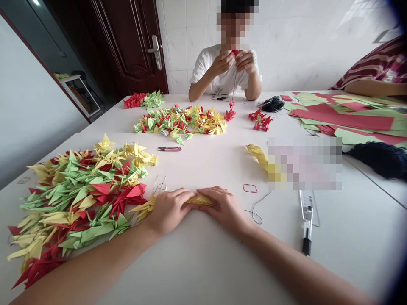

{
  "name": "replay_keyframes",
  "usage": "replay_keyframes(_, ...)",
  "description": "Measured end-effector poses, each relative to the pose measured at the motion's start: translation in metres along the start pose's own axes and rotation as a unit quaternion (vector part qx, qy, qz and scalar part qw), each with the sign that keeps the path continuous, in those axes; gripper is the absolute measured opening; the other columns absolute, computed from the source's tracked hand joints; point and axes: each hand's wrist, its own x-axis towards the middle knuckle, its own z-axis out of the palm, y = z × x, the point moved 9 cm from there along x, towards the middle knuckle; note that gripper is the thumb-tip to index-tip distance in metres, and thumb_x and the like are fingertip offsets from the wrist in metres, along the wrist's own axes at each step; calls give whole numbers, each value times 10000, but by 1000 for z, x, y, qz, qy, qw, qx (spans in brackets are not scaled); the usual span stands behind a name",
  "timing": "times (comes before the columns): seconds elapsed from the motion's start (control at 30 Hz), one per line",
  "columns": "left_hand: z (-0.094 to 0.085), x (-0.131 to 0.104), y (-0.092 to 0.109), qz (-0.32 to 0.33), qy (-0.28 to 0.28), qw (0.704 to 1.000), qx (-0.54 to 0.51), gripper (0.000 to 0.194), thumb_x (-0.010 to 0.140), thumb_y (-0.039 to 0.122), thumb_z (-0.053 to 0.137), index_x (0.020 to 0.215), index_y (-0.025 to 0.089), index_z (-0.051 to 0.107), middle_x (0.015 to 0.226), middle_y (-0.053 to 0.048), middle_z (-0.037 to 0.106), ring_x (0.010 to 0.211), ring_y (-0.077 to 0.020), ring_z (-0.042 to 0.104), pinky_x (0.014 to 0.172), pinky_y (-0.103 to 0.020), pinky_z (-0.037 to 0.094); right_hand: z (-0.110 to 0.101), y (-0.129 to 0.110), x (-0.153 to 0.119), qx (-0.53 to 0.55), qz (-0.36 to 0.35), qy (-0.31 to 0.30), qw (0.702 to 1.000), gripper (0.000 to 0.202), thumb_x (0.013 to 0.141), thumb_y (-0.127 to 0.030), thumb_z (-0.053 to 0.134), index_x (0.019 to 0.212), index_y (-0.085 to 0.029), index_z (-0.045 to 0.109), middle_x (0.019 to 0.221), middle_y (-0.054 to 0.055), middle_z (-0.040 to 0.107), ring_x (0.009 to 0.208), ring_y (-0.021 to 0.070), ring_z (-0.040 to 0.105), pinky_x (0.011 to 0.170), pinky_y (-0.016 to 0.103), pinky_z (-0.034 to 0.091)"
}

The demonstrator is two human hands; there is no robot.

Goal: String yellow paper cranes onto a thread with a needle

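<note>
A strand of nested yellow folded paper pieces (203, 200) lies low over the white table (197, 165). My left hand (170, 209) is closed round its left part, and my right hand (222, 207) grips its right end. The two hands almost touch. Pointed yellow paper tips (144, 208) stick out left of my left hand, beside a large heap of red, green and yellow folded paper (82, 199). A thin dark thread (254, 212) curls on the table to the right of my right hand.
Small scissors (169, 149) lie beyond my hands. Another yellow strand (259, 159), a red clip (249, 188), a pen (307, 233) and dark thread bundles (378, 159) are at right. Paper strips (343, 116) lie farther back. A person (222, 72) sits opposite, holding red paper.
</note>
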Motion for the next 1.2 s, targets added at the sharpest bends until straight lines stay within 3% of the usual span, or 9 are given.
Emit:
replay_keyframes(0.17, 1, 0, -1, -8, 0, 1000, 4, 189, 857, 306, 602, 1024, 243, 664, 980, -3, 720, 811, -171, 683, 709, -276, 507, 1, -2, 0, -20, -5, -15, 1000, 493, 761, -247, 655, 1241, -250, 543, 1177, 60, 645, 1101, 238, 581, 950, 422, 447)
replay_keyframes(0.37, -1, 0, 0, 4, 13, 1000, -2, 212, 853, 341, 609, 1023, 226, 659, 957, -8, 725, 805, -173, 685, 694, -273, 504, 2, -3, 1, 3, -7, -24, 1000, 341, 815, -145, 561, 1133, -264, 600, 1072, 17, 685, 1026, 206, 588, 911, 398, 440)
replay_keyframes(0.53, -2, -1, 1, 10, 33, 999, -6, 265, 808, 388, 659, 1017, 225, 651, 951, -6, 736, 815, -175, 693, 703, -269, 507, 4, -1, 0, -1, -8, -25, 1000, 329, 837, -121, 520, 1126, -258, 600, 1076, 25, 687, 1013, 210, 588, 920, 413, 428)
replay_keyframes(0.67, -3, -1, 1, -1, 33, 999, -5, 266, 789, 388, 680, 1008, 243, 636, 933, 8, 741, 782, -172, 698, 675, -259, 500, 4, -8, -1, -22, -24, -28, 999, 412, 768, -107, 545, 1155, -245, 570, 1135, 43, 658, 1065, 221, 565, 939, 418, 422)
replay_keyframes(0.8, -4, -1, 0, -15, 33, 999, -11, 359, 739, 436, 716, 1035, 264, 610, 946, 23, 740, 783, -176, 702, 666, -260, 507, 5, -12, -2, -32, -27, -42, 998, 458, 788, -194, 593, 1235, -242, 507, 1169, 64, 637, 1105, 238, 538, 951, 445, 408)
replay_keyframes(0.97, -5, -1, 3, -6, 24, 999, -47, 618, 641, 647, 687, 1104, 261, 553, 975, -10, 736, 827, -205, 703, 714, -284, 518, 6, -7, -2, -26, -15, -42, 999, 504, 798, -241, 635, 1275, -270, 472, 1152, 71, 642, 1101, 248, 540, 954, 464, 395)
replay_keyframes(1.07, -6, -2, 8, 13, 7, 997, -73, 610, 753, 694, 526, 1150, 231, 496, 1001, -48, 723, 836, -217, 699, 711, -303, 516, 7, -6, -3, -25, -6, -46, 999, 443, 809, -295, 649, 1227, -279, 505, 1130, 54, 648, 1089, 243, 537, 942, 453, 404)
replay_keyframes(1.2, -10, -3, 14, 26, -7, 995, -93, 468, 866, 559, 399, 1154, 195, 459, 927, -53, 724, 584, -171, 665, 640, -315, 506, 7, -8, -3, -39, -20, -47, 998, 307, 861, -270, 596, 1165, -304, 570, 1041, 33, 662, 1029, 221, 552, 913, 429, 419)
